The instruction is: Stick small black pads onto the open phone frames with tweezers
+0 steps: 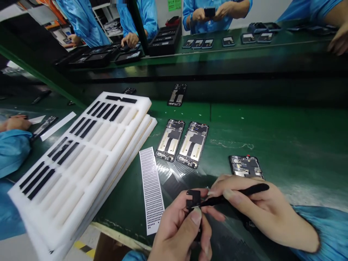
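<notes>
Near the front of the bench my left hand (182,226) pinches a small flat black part (193,199) with a notched edge between thumb and fingers. My right hand (252,206) is closed around black tweezers (241,193), whose tip meets the lower right edge of that part. Partly covered behind my right hand lies an opened phone (246,166) with its circuit board showing. Two more opened phones, a left one (170,140) and a right one (193,145), lie side by side beyond my left hand. A white sheet of black dots (152,190) rests left of my hands.
Stacked white foam trays (103,159) with black strips in some slots stand tilted at left. Another opened phone (177,95) lies farther back. Behind a raised green ledge (212,54) holding several phones, people in blue work. A co-worker's sleeve (13,152) shows at far left.
</notes>
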Demonstrator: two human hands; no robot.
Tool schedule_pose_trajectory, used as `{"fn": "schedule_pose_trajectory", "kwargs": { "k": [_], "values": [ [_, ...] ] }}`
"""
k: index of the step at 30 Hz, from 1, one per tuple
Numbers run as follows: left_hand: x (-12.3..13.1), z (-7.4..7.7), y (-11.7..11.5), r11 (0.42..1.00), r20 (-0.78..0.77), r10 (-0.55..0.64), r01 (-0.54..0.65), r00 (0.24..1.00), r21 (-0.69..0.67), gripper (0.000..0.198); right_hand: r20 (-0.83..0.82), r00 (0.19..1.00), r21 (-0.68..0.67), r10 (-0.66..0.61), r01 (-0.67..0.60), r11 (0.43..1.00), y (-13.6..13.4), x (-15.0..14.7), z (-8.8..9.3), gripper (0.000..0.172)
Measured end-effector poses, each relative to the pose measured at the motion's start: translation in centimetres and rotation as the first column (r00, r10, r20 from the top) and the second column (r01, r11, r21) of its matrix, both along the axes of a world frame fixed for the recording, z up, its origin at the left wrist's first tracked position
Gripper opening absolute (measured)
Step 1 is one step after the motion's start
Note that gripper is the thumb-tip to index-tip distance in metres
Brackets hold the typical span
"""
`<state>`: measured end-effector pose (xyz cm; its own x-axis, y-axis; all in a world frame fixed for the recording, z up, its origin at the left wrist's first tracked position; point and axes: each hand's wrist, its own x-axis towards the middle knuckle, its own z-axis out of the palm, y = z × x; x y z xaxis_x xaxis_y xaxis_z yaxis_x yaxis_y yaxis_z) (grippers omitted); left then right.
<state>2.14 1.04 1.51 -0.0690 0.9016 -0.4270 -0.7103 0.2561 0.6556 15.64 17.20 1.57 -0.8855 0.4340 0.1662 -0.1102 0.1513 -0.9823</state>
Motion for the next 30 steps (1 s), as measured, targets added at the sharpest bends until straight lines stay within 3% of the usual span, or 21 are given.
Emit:
{"fn": "schedule_pose_trajectory", "kwargs": {
  "k": [15, 26, 28, 30],
  "values": [
    [0.4, -0.1, 0.2, 0.998, 0.002, 0.025, -0.025, 1.000, 0.049, 0.029, -0.046, 0.998, 0.096, 0.038, -0.034, 0.995, 0.0, 0.1, -0.3, 0.022],
    [0.0, 0.0, -0.2, 0.996, 0.084, 0.028, -0.035, 0.996, 0.082, 0.037, -0.047, 0.998, 0.185, 0.041, -0.032, 0.982, 0.1, 0.2, 0.1, 0.024],
    [-0.3, 0.3, -0.6, 0.998, 0.051, 0.048, -0.049, 0.998, 0.030, 0.042, -0.012, 0.999, 0.189, -0.035, 0.036, 0.981, 0.8, 0.3, 0.2, 0.022],
    [-1.3, 1.0, -1.6, 0.995, -0.105, 0.094, -0.097, 0.990, -0.024, 0.044, 0.054, 0.975, 0.171, -0.215, 0.203, 0.964, 2.1, 0.3, 0.1, 0.025]
  ]
}}
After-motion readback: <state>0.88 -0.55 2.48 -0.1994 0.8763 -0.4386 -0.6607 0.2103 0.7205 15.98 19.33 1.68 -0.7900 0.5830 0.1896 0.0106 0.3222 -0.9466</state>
